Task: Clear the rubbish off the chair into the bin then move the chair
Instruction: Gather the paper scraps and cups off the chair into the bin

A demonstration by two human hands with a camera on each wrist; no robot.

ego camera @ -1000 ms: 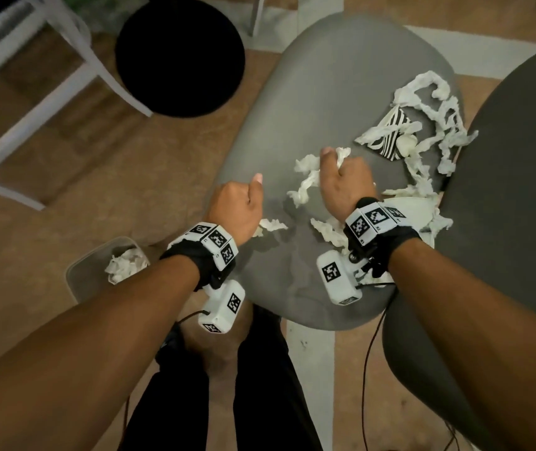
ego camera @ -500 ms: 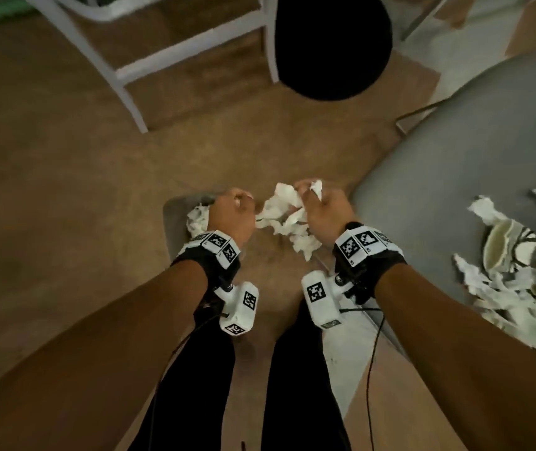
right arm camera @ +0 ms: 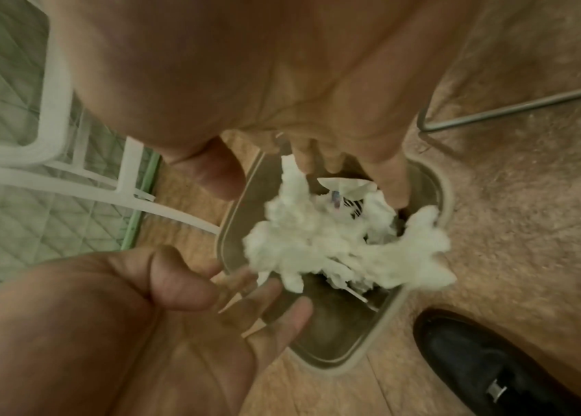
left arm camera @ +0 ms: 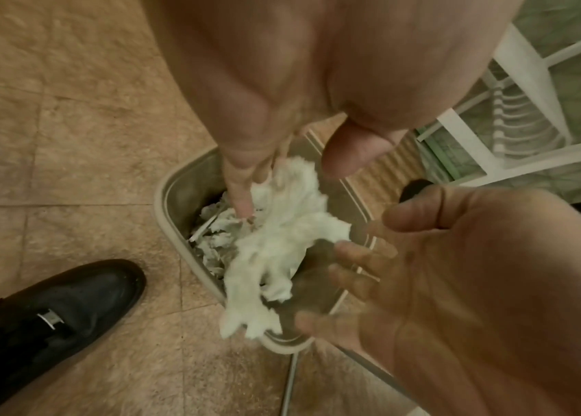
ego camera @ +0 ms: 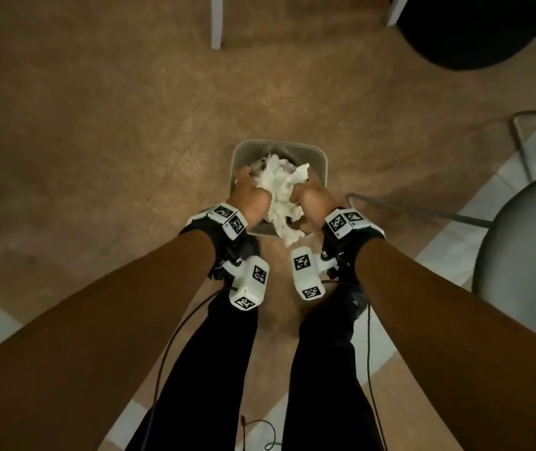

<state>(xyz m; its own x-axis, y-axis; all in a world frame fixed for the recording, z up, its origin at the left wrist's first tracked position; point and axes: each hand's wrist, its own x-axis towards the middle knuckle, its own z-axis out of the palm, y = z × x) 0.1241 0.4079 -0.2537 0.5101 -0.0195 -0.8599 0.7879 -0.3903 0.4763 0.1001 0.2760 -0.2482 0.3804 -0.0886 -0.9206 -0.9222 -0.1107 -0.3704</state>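
Directly below the person's head, a loose white clump of torn paper rubbish (ego camera: 279, 193) hung over the open mouth of a small grey bin (ego camera: 322, 157) on the floor, at about twelve o'clock from the feet. More white scraps already lay inside the bin, one of them striped black and white. The clump sat between the two hands, partly trailing past the near rim, probably so it would fall straight in.

The left hand (ego camera: 250, 193), at nine o'clock of the clump, had its fingers (left arm camera: 243, 194) spread and pointing down into the bin, gripping nothing; they only brushed the paper. The right hand (ego camera: 312, 196), at three o'clock, was likewise splayed with its fingers (right arm camera: 394, 185) loose, and the paper appeared to be dropping away from it. Both hands seemed to be letting go over the bin.

A black shoe (left arm camera: 50, 323) stood on the brown tiled floor (ego camera: 97, 125) just beside the bin, at six o'clock. The grey chair (ego camera: 527, 249) showed only as a seat edge at three o'clock, well apart from the bin; whether rubbish remained on it could not be told. White furniture legs (ego camera: 216, 21) stood at twelve o'clock.
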